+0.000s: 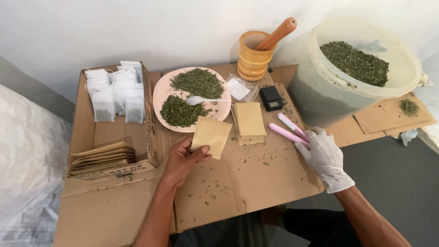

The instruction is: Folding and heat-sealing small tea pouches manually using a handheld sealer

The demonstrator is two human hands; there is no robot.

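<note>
The kraft paper pouch [211,136] was held just in front of the pink plate [192,98], its upper edge overlapping the plate's near rim. The left hand [183,160] pinched it at the lower left corner, thumb on top and fingers beneath (the hand was bare). The pouch's long axis ran from that corner up and away toward the plate, slightly tilted.

The right hand [325,158], in a white glove, lay to the right of the plate, well apart from the pouch. It was closed around the near end of a pink hinged sealer [289,129], whose two arms stood parted and pointed back toward the plate. The left hand was therefore the nearer one to the pouch; the sealer's open end lay to the pouch's right, with a stack of empty pouches [249,121] between them.

On the plate sat two heaps of dried green leaf [197,82] and a white spoon [201,99]. Left of the plate, a cardboard box [151,132] held filled tea bags [114,93].

Whether the pouch was filled could not be determined. The sealer's grip end was hidden inside the glove.
</note>
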